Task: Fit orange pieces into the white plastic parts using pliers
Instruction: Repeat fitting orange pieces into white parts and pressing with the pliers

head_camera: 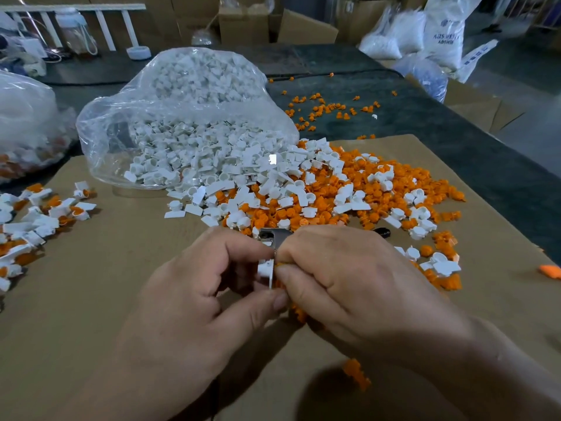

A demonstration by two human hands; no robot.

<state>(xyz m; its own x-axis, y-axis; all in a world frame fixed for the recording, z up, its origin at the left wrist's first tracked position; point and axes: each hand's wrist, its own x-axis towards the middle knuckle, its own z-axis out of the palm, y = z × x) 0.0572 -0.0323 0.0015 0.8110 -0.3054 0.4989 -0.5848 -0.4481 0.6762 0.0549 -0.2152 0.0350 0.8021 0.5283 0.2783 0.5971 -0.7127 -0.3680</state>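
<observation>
Two hands meet at the near middle of a cardboard sheet (121,299) laid on the dark table (425,123). The left hand (194,287) holds one white part (265,270) on edge; its grip is closed, thumb below and curled fingers above. The right hand (349,278) is also closed, its thumb and forefinger pinching an orange piece (283,264) against the white part's right face. More orange pieces show under its palm. A metal tool head, probably the pliers (274,237), projects just above the two sets of fingertips. Which hand carries it, and whether its jaws are open, cannot be told. Behind the hands lies the supply: a clear bag (188,117) spilling white parts into a mixed heap (334,196) of white and orange. A group of parts that appear already fitted (39,214) lies at the left edge, and a second bag (27,126) stands beyond it. Judged step: seating by hand, with the orange piece being offered to the white part's socket before it is pressed. Judged next move: the piece must sit square in the socket, and the tool must then come across the pair and squeeze until the piece is home. The left grip has to keep the white part steady meanwhile. A tilted piece would likely jam or slip free under the squeeze.
</observation>
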